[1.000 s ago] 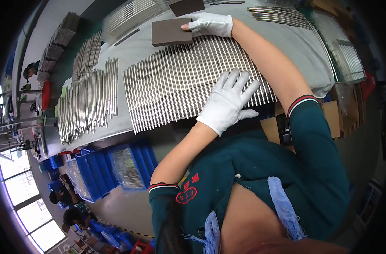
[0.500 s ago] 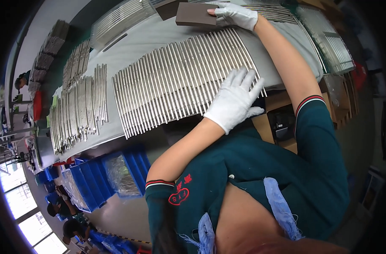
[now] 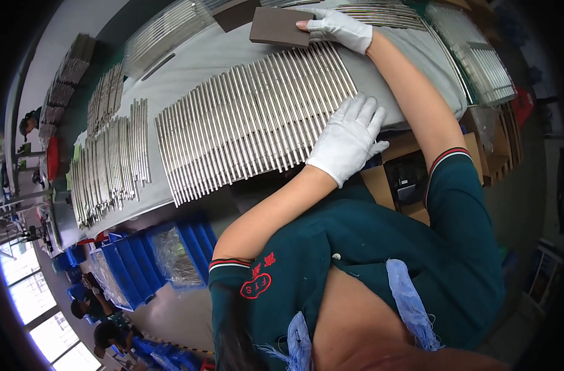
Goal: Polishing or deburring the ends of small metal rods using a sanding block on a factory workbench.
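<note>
A row of thin silvery metal rods (image 3: 232, 123) lies side by side on the grey-covered table. My left hand (image 3: 348, 141), in a white glove, rests at the near right end of this row with its fingers stretched out. It grips nothing that I can see; its palm side is hidden. Farther off, my gloved right hand (image 3: 340, 29) holds a flat, dark brown-grey rectangular block (image 3: 280, 26) by its right end, with a bare thumb on top. The block is just beyond the far ends of the rods.
More rods (image 3: 111, 164) lie in uneven bundles at the left. Clear plastic trays with rods stand at the far left (image 3: 167, 37) and far right (image 3: 480, 59). A second brown block (image 3: 235, 15) sits behind. Blue crates (image 3: 130, 272) stand below the table; cardboard boxes (image 3: 381, 185) are beside me.
The block and my right hand have come slightly nearer and to the left. My left hand's fingers are closer together, and rods that showed to the right of them no longer do.
</note>
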The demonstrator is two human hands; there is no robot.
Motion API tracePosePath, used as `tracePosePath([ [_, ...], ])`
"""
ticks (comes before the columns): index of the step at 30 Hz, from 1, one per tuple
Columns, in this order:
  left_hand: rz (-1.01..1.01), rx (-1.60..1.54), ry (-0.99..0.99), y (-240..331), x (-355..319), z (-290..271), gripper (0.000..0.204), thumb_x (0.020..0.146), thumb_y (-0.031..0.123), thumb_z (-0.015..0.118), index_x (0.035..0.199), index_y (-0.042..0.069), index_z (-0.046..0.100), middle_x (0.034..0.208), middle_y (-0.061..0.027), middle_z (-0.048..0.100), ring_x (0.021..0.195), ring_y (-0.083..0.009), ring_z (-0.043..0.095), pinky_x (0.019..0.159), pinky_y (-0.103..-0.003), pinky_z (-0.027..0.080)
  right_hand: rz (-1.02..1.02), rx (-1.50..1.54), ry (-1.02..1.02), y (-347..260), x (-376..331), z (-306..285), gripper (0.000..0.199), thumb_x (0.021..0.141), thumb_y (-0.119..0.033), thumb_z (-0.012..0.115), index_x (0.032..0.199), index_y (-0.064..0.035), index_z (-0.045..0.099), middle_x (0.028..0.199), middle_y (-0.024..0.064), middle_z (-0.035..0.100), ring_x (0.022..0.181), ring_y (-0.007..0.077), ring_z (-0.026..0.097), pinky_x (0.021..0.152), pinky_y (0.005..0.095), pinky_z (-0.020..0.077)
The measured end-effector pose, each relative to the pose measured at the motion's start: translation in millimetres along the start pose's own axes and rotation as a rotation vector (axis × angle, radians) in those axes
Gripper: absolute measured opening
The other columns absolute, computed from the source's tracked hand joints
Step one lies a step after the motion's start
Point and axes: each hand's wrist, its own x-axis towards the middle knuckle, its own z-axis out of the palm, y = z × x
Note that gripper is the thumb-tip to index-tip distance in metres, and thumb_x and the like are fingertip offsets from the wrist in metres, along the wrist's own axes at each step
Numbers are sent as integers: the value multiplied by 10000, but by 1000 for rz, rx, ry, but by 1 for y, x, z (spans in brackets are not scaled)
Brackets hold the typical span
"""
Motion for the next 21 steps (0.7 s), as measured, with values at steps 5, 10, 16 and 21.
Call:
tracePosePath([
  [5,-46,-9,-24,-3,-14,-15,684,816,444,697,1293,-9,509,1318,-191,522,1273,-362,481,1091,-458,378,-259,-564,301,-49,-36,10,639,916,-221,674,1471,-36,417,1291,95,601,1174,195,566,1011,306,436],
  [10,-161,131,7,-7,-27,-14,725,720,196,754,1358,-7,475,1348,-177,516,1294,-340,478,1116,-448,368,-262,-176,412,-56,-92,5,678,875,-210,721,1462,-30,435,1393,140,531,1247,204,507,1054,312,400],
  [16,-166,140,6,0,-27,-14,666,740,171,739,1335,-1,493,1323,-163,530,1270,-338,493,1099,-447,386,-176,-413,601,-3,-139,-14,622,899,-122,725,1465,-90,470,1338,56,572,1177,118,538,998,247,433],
  [21,-160,54,23,2,-32,-18,607,772,194,733,1303,0,511,1295,-159,541,1246,-338,508,1079,-439,404,-153,-385,586,-5,-158,-16,606,892,-127,727,1452,-105,496,1355,42,564,1181,121,538,999,245,432],
])
